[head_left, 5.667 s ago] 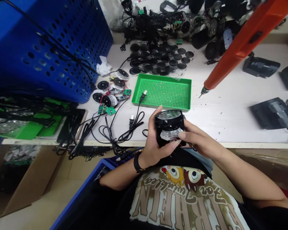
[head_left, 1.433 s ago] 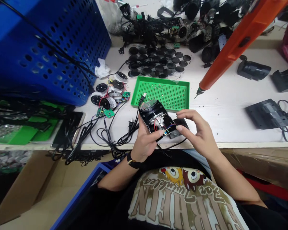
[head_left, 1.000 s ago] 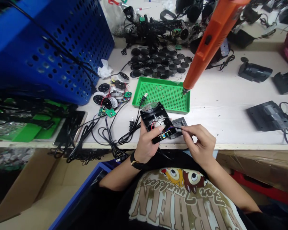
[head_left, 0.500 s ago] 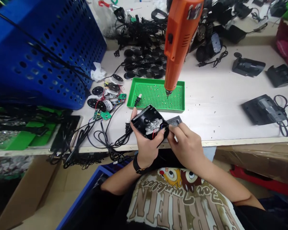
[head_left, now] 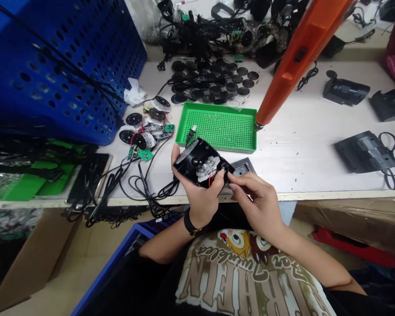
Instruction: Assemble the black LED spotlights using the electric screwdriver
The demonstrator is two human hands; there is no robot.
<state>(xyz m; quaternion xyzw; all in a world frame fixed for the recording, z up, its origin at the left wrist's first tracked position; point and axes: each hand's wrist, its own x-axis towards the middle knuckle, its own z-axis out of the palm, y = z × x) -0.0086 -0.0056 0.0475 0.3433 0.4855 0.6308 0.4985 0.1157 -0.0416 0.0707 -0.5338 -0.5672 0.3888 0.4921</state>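
Observation:
My left hand [head_left: 200, 199] grips a black plastic housing [head_left: 192, 160], open side up. Inside the housing sit a clear plastic part [head_left: 208, 168] and red wires. The left thumb presses at the housing's right end, beside a small dark round part. Fingers of my right hand [head_left: 258, 197] are pinched together at that same end; what lies between them is too small and dark to make out. Just behind the right fingers, a grey plastic piece [head_left: 242, 167] lies on the table. A power plug [head_left: 191, 133] leans over the green tray's near left corner.
A green perforated tray [head_left: 254, 147] holds scattered small screws. The orange electric screwdriver [head_left: 289, 70] hangs tilted at the tray's right end. Wired circuit boards [head_left: 145, 154] and cables lie left, beside a blue crate [head_left: 95, 66]. Black discs [head_left: 215, 91] lie behind; dark housings [head_left: 365, 151] stand right.
The orange screwdriver has swung right, from over the tray to its right end, and now tilts more. The housing has shifted slightly left in my left hand; my right fingers remain at its end.

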